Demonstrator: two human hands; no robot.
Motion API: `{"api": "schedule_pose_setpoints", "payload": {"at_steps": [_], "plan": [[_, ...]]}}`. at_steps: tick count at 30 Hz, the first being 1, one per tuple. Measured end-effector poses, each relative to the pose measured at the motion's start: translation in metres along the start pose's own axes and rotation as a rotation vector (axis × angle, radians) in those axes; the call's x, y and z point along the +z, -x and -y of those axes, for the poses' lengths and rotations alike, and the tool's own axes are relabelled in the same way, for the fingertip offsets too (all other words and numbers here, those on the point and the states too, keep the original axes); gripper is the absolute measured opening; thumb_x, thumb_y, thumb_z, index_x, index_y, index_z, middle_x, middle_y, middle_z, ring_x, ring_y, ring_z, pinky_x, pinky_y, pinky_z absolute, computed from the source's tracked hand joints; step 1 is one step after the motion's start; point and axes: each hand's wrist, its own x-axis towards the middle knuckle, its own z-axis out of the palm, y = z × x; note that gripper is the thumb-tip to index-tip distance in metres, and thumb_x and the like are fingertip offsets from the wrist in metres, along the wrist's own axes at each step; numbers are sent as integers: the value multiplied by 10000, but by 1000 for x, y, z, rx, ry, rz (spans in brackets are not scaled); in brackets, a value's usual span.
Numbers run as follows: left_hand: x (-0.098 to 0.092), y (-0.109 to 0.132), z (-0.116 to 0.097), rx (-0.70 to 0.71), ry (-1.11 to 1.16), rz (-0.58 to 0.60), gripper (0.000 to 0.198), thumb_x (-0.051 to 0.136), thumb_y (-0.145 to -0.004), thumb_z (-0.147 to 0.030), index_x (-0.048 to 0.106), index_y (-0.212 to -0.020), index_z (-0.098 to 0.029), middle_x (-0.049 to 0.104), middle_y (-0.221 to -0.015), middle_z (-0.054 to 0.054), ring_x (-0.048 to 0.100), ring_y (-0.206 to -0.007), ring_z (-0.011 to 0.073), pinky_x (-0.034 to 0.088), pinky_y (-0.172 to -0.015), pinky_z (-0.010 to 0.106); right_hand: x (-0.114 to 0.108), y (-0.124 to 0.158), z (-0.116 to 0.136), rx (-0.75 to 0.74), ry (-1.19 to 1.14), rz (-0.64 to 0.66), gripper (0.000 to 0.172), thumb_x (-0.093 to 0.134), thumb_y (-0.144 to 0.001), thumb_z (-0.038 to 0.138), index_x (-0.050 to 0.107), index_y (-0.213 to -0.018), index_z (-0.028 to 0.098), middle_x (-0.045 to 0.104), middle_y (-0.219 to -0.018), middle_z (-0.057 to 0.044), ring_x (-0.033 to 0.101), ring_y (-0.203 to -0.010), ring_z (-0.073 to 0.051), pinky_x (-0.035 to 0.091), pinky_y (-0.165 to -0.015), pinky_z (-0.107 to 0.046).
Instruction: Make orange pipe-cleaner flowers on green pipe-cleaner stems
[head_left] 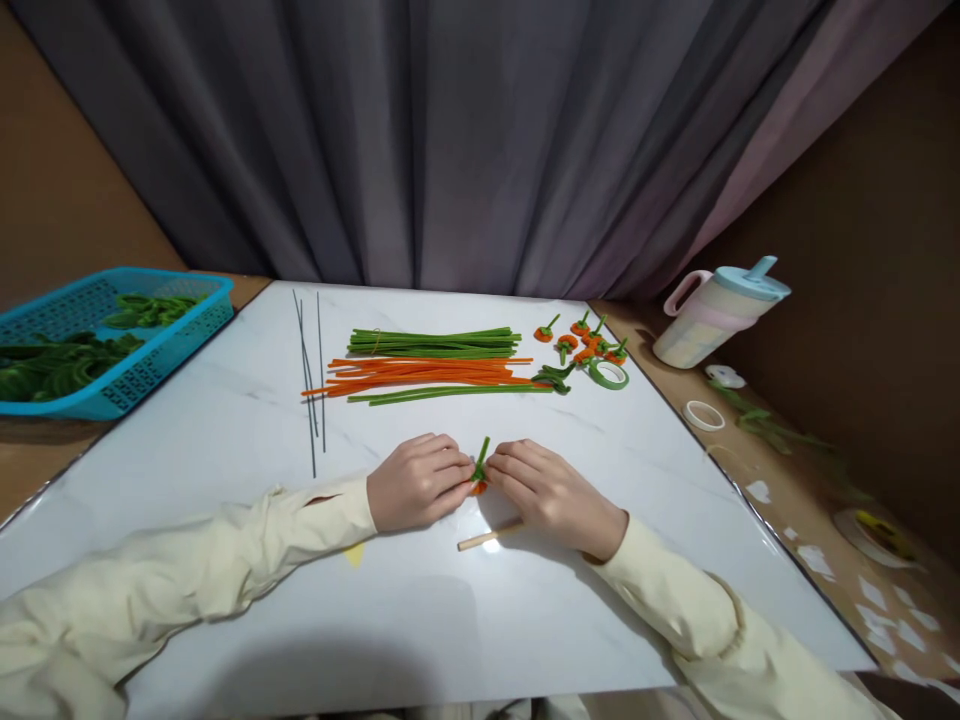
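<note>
My left hand (417, 482) and my right hand (551, 494) meet at the middle of the white marble-look tabletop (225, 440). Both pinch a small orange pipe-cleaner piece with a green stem (480, 468) that sticks up between the fingertips. A thin wooden stick (487, 538) lies on the table just under my right hand; I cannot tell whether the hand touches it. Both sleeves are cream-coloured.
Farther back lie a bundle of green pipe cleaners (435, 342), orange pipe cleaners (427, 375), thin dark wires (311, 380), several finished orange-and-green pieces (589, 342) and a green tape roll (609, 374). A blue basket (135, 370) of green shapes sits left. A lidded jug (712, 320) stands right.
</note>
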Motion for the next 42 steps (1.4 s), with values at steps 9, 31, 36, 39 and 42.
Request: {"api": "schedule_pose_setpoints", "payload": {"at_steps": [9, 31, 36, 39, 42], "plan": [[2, -2, -2, 89, -151, -34, 188, 463, -871, -145, 620, -772, -115, 669, -743, 67, 573, -708, 177, 466, -605, 296, 9, -3, 14, -152, 321, -35, 282, 387, -880, 37, 650, -779, 25, 644, -794, -169, 573, -799, -255, 480, -640, -371], [5, -1, -3, 249, -343, -69, 184, 501, -847, -115, 585, -684, -105, 619, -669, 68, 554, -648, 171, 444, -558, 294, 12, 2, 24, 148, 143, -34, 221, 384, -900, 54, 593, -964, 19, 620, -896, -163, 520, -788, -215, 501, -636, -318], [5, -2, -4, 258, -341, -76, 191, 496, -853, -114, 589, -686, -100, 613, -650, 66, 556, -651, 170, 440, -554, 288, 10, 3, 27, 76, 212, -45, 267, 347, -900, 36, 613, -905, 22, 631, -866, -170, 531, -744, -211, 504, -573, -309], [6, -1, -3, 261, -339, -87, 194, 497, -853, -111, 590, -684, -99, 618, -654, 67, 547, -634, 166, 439, -543, 286, 11, 5, 26, 53, 221, -48, 287, 334, -898, 25, 621, -895, 26, 631, -886, -171, 539, -757, -209, 505, -579, -304], [6, -1, -3, 253, -320, -93, 172, 512, -843, -104, 595, -694, -91, 616, -647, 64, 539, -622, 163, 440, -533, 283, 13, 7, 23, -12, 216, -54, 304, 336, -888, 13, 629, -808, 24, 629, -880, -187, 539, -744, -213, 494, -557, -304]]}}
